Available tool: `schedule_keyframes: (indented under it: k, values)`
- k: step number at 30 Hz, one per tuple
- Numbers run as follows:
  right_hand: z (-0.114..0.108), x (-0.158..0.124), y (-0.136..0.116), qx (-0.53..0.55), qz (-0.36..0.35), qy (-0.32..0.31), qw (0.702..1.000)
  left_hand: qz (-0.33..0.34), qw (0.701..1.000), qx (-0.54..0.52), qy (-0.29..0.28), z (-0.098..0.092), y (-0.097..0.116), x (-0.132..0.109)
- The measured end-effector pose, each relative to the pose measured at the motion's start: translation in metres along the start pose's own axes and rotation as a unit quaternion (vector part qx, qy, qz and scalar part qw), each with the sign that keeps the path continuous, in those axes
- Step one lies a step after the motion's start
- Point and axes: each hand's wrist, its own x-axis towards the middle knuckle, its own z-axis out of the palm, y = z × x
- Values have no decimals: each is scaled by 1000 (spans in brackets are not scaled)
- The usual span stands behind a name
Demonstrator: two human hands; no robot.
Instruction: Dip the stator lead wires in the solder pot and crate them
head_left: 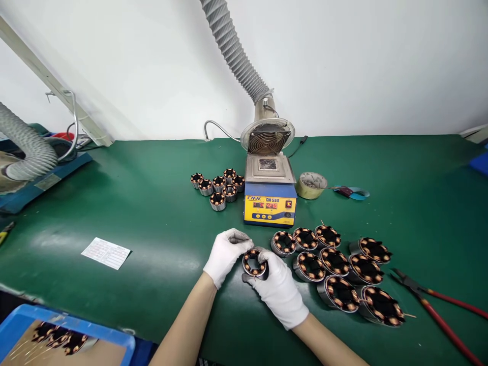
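Observation:
My right hand (pixel 277 291), in a white glove, grips a motor stator (pixel 254 275), a metal ring with copper coils and black insulation inside. The stator's round opening faces up toward me. My left hand (pixel 229 254), also gloved, has its thumb and fingers pinched together at the ring's upper left edge; whatever lies between the fingertips is too small to make out. Just right of my hands stand several more stators (pixel 310 266), a few with short wire ends sticking out. Behind my hands sits a blue and yellow solder pot (pixel 270 207) with a lit display.
Several smaller stators (pixel 218 201) stand left of the pot. A tape roll (pixel 311 186) is at its right. Red-handled cutters (pixel 423 295) lie far right, a paper slip (pixel 105 252) at left. A blue bin (pixel 129 351) holds more stators. An exhaust hose (pixel 238 53) hangs above.

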Motion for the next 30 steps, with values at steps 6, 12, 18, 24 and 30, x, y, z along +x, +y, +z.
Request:
schedule_keyframes:
  k: [6,12,18,24,30]
  values:
    - [-1,0,1,-1,-10,-7,1000,-19,998,-8,-58,2,3,-3]
    - [-2,1,-4,-19,-28,-25,999,-5,996,-88,-16,6,-3,0]
    - [-1,-1,0,-55,-65,-10,996,51,987,-136,67,-18,6,7]
    - [3,-4,8,-100,-103,20,989,-20,998,-2,-57,-20,12,1]
    - [2,-2,11,-116,-164,19,979,6,999,-24,-20,-7,3,5]
